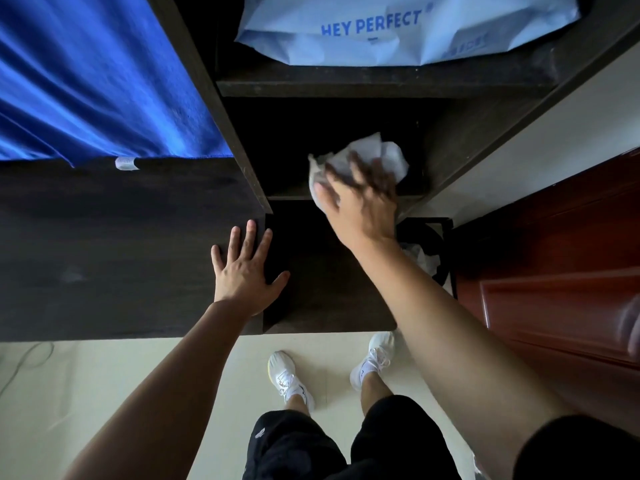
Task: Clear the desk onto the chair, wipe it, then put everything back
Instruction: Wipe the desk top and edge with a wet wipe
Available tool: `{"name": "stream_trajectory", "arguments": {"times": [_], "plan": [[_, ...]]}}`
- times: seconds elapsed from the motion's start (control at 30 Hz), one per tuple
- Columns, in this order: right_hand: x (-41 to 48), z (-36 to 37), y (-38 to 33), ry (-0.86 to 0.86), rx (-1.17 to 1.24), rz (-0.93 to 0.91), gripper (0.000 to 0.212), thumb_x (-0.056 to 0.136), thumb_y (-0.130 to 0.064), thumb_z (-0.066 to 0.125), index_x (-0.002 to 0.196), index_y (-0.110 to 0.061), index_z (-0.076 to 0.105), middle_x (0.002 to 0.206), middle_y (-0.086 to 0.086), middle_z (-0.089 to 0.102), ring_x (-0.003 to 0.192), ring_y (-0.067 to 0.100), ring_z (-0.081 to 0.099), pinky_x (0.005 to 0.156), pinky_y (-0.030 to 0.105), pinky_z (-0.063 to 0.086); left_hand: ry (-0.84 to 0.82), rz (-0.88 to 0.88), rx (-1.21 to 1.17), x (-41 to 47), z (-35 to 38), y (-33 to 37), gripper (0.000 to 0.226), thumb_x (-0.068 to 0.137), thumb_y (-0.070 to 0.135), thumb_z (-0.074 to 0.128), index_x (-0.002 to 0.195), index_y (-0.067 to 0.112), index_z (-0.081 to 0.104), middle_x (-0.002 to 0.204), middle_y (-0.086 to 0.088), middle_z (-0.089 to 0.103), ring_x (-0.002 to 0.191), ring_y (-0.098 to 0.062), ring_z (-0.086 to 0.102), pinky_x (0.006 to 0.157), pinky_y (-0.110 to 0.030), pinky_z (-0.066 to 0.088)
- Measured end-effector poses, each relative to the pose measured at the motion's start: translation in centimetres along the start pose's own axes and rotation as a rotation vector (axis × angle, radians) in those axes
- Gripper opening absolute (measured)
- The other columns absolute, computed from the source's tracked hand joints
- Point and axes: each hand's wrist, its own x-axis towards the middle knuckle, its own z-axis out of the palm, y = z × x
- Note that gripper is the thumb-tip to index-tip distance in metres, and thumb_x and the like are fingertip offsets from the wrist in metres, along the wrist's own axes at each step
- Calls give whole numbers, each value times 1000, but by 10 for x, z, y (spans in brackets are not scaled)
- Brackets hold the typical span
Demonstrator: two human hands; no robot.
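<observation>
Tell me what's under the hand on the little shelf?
A crumpled white wipe lies under the right hand, pressed on the dark shelf. The hand covers the wipe's middle, and the shelf beneath it is hidden.

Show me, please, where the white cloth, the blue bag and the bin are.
white cloth (372,152): head view, its crumpled top part.
blue bag (346,51): head view, front face below the lettering.
bin (427,220): head view, its far rim.

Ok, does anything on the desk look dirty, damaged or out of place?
One thing: a pale smudge on the dark desk, left of the left hand lying flat there. It looks like residue or an unwiped patch. Nothing looks spilled or broken.
</observation>
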Motion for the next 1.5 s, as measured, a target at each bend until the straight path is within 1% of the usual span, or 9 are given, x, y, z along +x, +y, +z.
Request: {"name": "stream_trajectory", "arguments": {"times": [0.13,0.33,0.5,0.67,0.8,0.93,1.2,1.4,1.5], "plan": [[20,-8,33,-44,-92,115,52,96,-62,36,133,-38,63,153,6,47,141,42,37,113,55,30,-3,19,24,1,1,-4,90,85,72,43,157,34,5,166,2,-9,152,-26,-10,119,-60,4],[39,13,-22,-186,27,178,51,97,-57,42,145,-40,49,164,7,27,151,45,13,119,64,9,-37,32,48,1,-2,-7,91,84,74,41,157,35,2,166,3,-12,152,-24,-11,119,-59,4],[6,2,-17,-90,50,18,47,96,-57,47,136,-35,61,155,2,45,148,38,29,117,54,24,-84,52,32,5,-9,-11,91,84,75,41,157,36,3,166,3,-13,152,-24,-11,119,-58,6],[-10,-4,18,126,-24,170,45,96,-57,47,127,-33,68,148,7,53,141,37,40,112,52,31,-102,76,28,5,-9,-14,90,85,75,40,157,37,1,165,3,-15,152,-24,-14,119,-59,5],[-9,4,-11,47,19,260,45,99,-52,43,131,-29,64,149,8,49,143,37,36,116,51,26,-127,102,86,-2,-8,-14,93,86,72,43,157,35,-3,165,2,-18,151,-25,-16,119,-59,4],[-23,1,-23,139,143,115,29,97,-33,56,106,-11,73,111,14,65,116,36,57,94,46,48,-157,134,117,-11,-8,-17,94,86,70,46,157,35,-5,164,2,-21,151,-26,-18,119,-60,4],[-94,-24,77,375,308,236,15,88,-18,71,84,-3,69,84,13,65,83,33,63,69,37,53,-54,241,202,-12,5,14,89,86,72,42,157,25,16,167,-1,-4,152,-26,-9,116,-63,6],[-155,-14,166,257,223,427,13,84,-21,74,84,-9,69,87,9,66,83,26,58,70,23,37,-145,418,163,-10,55,112,86,87,71,41,157,29,15,166,-2,-10,152,-28,-6,119,-60,9],[-166,3,206,105,241,514,19,88,-30,63,88,-11,69,91,8,67,87,23,57,70,15,24,-201,446,144,-3,86,160,86,87,69,45,157,29,15,166,-5,-10,152,-31,-4,118,-61,12]]}}
